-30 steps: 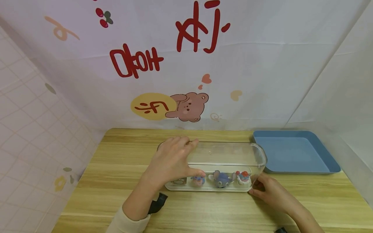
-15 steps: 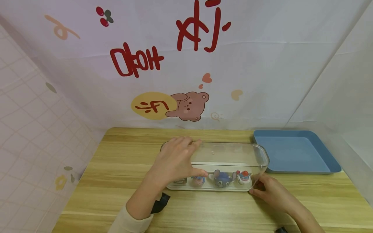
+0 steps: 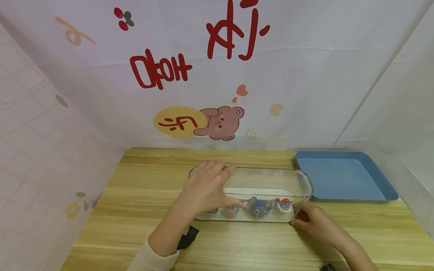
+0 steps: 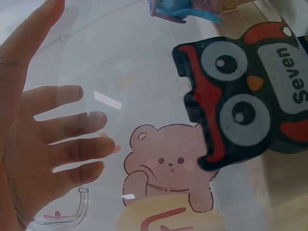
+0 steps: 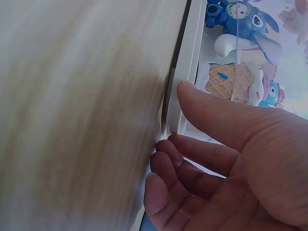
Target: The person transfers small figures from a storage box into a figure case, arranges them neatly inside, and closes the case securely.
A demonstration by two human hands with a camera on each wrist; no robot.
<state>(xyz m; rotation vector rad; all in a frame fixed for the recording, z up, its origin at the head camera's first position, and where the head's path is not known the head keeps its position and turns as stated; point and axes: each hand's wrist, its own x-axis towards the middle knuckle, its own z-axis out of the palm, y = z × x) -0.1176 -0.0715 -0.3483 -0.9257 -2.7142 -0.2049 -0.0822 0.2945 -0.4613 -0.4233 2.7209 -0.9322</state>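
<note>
A long see-through cover [image 3: 264,178] stands over a narrow pale base [image 3: 251,220] on the table. My left hand [image 3: 205,186] grips the cover near its left end, thumb toward the front and fingers over the back edge. In the right wrist view, my right hand [image 5: 207,159] pinches the base's right corner, thumb on the rim and fingers curled under it. Inside sit a blue big-eared figure [image 3: 259,207], a red-topped figure with a waffle cone [image 5: 228,82] and a small pink-blue figure [image 3: 232,209]. An owl-faced piece marked "Seven" [image 4: 240,96] is mostly hidden by my left hand in the head view.
A shallow blue tray [image 3: 346,177] stands at the back right of the wood-grain table [image 3: 142,210], close to the cover's right end. White printed cloth [image 3: 305,82] hangs behind and along the sides.
My left hand and the cover have shifted slightly right, and the cover's back edge sits slightly lower. My right hand has stayed at the base's corner.
</note>
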